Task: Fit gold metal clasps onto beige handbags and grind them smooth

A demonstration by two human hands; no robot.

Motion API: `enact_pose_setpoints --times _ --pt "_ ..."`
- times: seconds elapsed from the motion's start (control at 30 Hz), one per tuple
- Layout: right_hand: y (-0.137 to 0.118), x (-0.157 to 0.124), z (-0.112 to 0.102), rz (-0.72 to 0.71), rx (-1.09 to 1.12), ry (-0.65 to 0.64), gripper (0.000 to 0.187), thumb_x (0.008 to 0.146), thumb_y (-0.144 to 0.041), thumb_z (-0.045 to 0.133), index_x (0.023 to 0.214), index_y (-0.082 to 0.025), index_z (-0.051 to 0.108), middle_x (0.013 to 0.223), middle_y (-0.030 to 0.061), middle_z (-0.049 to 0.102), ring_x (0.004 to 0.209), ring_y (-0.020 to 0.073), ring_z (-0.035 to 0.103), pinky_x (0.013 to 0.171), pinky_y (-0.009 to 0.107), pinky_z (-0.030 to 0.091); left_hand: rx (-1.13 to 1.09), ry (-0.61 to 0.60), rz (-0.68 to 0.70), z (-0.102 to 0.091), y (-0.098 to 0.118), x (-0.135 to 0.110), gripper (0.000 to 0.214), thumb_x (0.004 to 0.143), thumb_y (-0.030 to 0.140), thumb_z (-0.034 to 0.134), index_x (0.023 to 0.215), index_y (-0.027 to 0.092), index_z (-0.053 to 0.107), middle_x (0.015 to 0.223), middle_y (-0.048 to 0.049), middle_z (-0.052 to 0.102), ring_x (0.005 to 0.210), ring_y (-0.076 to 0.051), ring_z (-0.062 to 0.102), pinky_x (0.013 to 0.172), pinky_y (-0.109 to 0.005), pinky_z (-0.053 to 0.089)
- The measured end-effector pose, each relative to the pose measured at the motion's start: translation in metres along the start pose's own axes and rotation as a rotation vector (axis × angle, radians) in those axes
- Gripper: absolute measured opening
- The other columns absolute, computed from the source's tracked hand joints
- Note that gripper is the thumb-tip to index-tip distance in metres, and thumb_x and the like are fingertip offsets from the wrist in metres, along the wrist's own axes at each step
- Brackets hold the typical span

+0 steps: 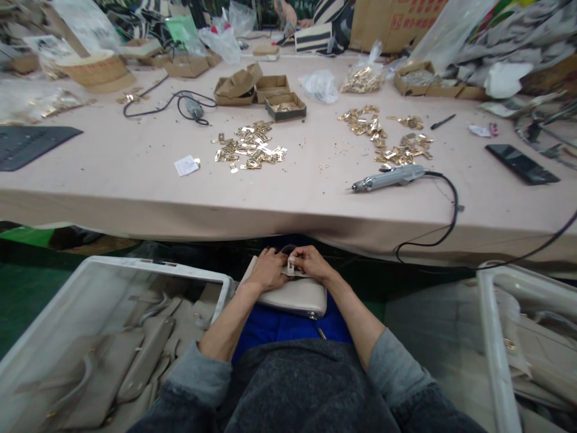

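Note:
A light beige handbag (293, 296) lies across my lap, with a dark curved handle partly showing behind my hands. My left hand (269, 269) is on the bag's upper side, holding it with its fingers bent over the leather. Close beside it, my right hand (310, 263) is closed in a pinch on a small shiny metal plate (291, 266) at the bag's strap or tab. Whether the plate is fastened to the leather, I cannot tell. My fingers hide part of that spot.
A white bin (157, 267) of beige bags stands at my left, another bin (489, 337) at my right. On the table (270, 198) lie a corded electric screwdriver (390, 178), piles of gold metal plates (250, 146), small cardboard boxes (286, 108) and a phone (522, 163).

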State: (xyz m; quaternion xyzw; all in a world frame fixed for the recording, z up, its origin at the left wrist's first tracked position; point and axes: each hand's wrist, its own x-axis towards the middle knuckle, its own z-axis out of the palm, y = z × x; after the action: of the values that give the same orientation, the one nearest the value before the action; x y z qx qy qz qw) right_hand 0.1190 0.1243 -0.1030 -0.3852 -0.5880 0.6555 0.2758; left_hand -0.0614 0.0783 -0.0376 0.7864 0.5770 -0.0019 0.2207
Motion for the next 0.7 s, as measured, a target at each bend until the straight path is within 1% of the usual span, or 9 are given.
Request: enact_pose_setpoints --times 0.07,0.17,0.23,0.33,0.47,0.53,0.57,0.67,0.7 --pt "0.002 0.003 0.001 0.021 0.004 0.006 0.029 0.079 -0.043 0.074 0.078 -0.015 0.069 0.058 -0.0026 0.058 0.049 0.0089 0.044 0.048 0.021 0.031 -0.071 -0.084 -0.025 0.006 -0.008 0.004 0.034 0.088 0.040 0.062 0.111 0.021 0.078 0.108 -0.0175 0.077 0.109 -0.035 0.068 0.095 -0.041 0.049" --pt "0.000 0.004 0.003 0.048 0.043 0.002 0.031 0.076 -0.044 0.076 0.075 -0.014 0.069 0.056 -0.0026 0.058 0.048 0.0085 0.043 0.048 0.022 0.031 -0.101 -0.160 -0.069 0.013 -0.012 0.004 0.031 0.088 0.041 0.059 0.102 0.023 0.080 0.094 -0.0153 0.079 0.098 -0.034 0.074 0.083 -0.036 0.052" --pt "-0.003 0.001 0.004 0.056 0.073 -0.014 0.032 0.076 -0.045 0.076 0.076 -0.013 0.070 0.059 -0.0018 0.059 0.049 0.0086 0.044 0.049 0.022 0.033 -0.116 -0.187 -0.087 0.014 -0.009 -0.001 0.031 0.087 0.042 0.060 0.100 0.023 0.080 0.094 -0.0150 0.080 0.099 -0.035 0.074 0.082 -0.036 0.052" --pt "-0.010 -0.006 0.005 0.065 0.090 -0.057 0.033 0.077 -0.046 0.077 0.078 -0.013 0.071 0.061 -0.0007 0.062 0.051 0.0092 0.046 0.051 0.023 0.035 -0.156 -0.231 -0.118 0.010 -0.001 -0.014 0.034 0.086 0.046 0.061 0.105 0.024 0.079 0.098 -0.0147 0.079 0.100 -0.036 0.074 0.082 -0.038 0.053" --pt "-0.017 -0.013 0.004 0.040 0.096 -0.105 0.033 0.079 -0.046 0.077 0.082 -0.014 0.072 0.063 -0.0002 0.063 0.054 0.0106 0.049 0.054 0.024 0.038 -0.291 -0.232 -0.175 0.005 0.008 -0.032 0.046 0.086 0.059 0.061 0.114 0.026 0.077 0.103 -0.0129 0.079 0.103 -0.037 0.072 0.087 -0.043 0.052" --pt "-0.017 -0.015 0.003 0.015 0.079 -0.114 0.032 0.081 -0.046 0.077 0.084 -0.014 0.073 0.066 0.0003 0.064 0.056 0.0111 0.051 0.056 0.024 0.039 -0.416 -0.166 -0.186 0.008 0.007 -0.036 0.050 0.083 0.062 0.065 0.114 0.025 0.078 0.103 -0.0118 0.079 0.102 -0.036 0.072 0.090 -0.043 0.052" --pt "-0.016 -0.015 0.003 0.002 0.064 -0.118 0.031 0.082 -0.046 0.076 0.085 -0.014 0.074 0.068 0.0005 0.065 0.058 0.0113 0.052 0.057 0.024 0.039 -0.485 -0.087 -0.184 0.010 0.006 -0.037 0.049 0.082 0.061 0.068 0.113 0.025 0.078 0.106 -0.0115 0.078 0.105 -0.035 0.071 0.093 -0.043 0.052" --pt "-0.012 -0.014 0.004 -0.030 0.009 -0.119 0.031 0.084 -0.045 0.074 0.086 -0.015 0.075 0.070 0.0007 0.066 0.060 0.0114 0.051 0.058 0.023 0.039 -0.609 0.305 -0.155 0.020 -0.001 -0.037 0.043 0.074 0.051 0.081 0.109 0.024 0.080 0.124 -0.0110 0.073 0.123 -0.034 0.061 0.109 -0.046 0.044" --pt "-0.010 -0.014 0.004 -0.035 0.003 -0.108 0.031 0.084 -0.046 0.074 0.086 -0.015 0.074 0.069 0.0003 0.065 0.059 0.0113 0.050 0.058 0.023 0.038 -0.626 0.404 -0.143 0.024 -0.003 -0.037 0.041 0.072 0.046 0.084 0.107 0.024 0.081 0.125 -0.0107 0.073 0.124 -0.033 0.060 0.110 -0.046 0.042"
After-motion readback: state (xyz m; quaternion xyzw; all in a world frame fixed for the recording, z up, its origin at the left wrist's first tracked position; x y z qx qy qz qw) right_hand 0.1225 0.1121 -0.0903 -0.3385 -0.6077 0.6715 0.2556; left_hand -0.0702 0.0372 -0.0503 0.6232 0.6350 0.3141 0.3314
